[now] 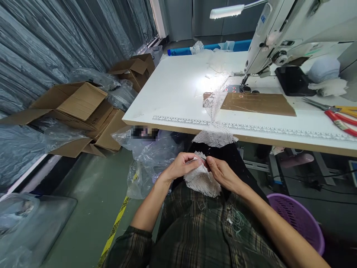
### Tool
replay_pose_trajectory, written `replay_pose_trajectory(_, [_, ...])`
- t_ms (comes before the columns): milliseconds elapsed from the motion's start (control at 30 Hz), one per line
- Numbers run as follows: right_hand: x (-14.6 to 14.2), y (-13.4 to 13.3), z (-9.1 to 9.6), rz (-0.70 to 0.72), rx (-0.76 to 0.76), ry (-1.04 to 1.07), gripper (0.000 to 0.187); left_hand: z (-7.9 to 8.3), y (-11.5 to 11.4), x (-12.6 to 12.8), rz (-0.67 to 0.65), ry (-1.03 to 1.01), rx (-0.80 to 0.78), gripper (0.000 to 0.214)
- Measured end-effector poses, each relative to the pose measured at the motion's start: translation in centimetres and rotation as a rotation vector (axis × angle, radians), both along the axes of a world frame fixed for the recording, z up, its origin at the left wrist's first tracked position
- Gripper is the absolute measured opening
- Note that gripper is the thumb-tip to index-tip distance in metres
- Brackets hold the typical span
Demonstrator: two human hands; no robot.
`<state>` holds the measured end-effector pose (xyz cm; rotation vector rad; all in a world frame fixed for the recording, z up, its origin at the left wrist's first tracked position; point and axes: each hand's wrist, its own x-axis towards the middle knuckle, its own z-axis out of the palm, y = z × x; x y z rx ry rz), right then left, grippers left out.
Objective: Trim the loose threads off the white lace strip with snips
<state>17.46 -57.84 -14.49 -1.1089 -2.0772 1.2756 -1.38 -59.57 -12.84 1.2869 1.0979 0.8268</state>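
Two closed pinches on one lace piece: left hand at nine o'clock, right hand at three, low over the lap, probably to stretch an edge taut; table at twelve.

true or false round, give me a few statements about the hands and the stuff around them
1. The left hand and right hand both grip a white lace piece over the lap. True.
2. The scissors lie on the floor. False: they lie on the table, at its right end.
3. A purple basket stands below the table, on the person's right. True.
4. The cardboard boxes are stacked on the table. False: they sit on the floor to the left.
5. A lace strip hangs over the table's front edge. True.
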Motion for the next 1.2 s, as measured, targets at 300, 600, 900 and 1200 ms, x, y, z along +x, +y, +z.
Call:
replay_pose_trajectory(300, [-0.2, 0.5, -0.1, -0.049, 0.019, -0.044, 0.046, -0.2, 0.1, 0.4, 0.03, 0.023, -0.02, 0.034])
replay_pose_trajectory(600, [2.2, -0.9, -2.9, 0.11, -0.097, -0.169, 0.032, -3.0, 1.3, 0.1, 0.133, 0.196, 0.092, 0.058])
replay_pose_trajectory(900, [2.0, 1.1, 0.3, -0.178, 0.141, 0.035, 0.03, -1.8, 3.4, 1.5, 0.298, 0.355, 0.436, 0.026])
replay_pose_trajectory(1200, [0.5, 0.9, 2.2, -0.382, 0.155, 0.103, 0.023, -0.9, 0.0, 2.3, 0.053, 0.384, 0.636, 0.023])
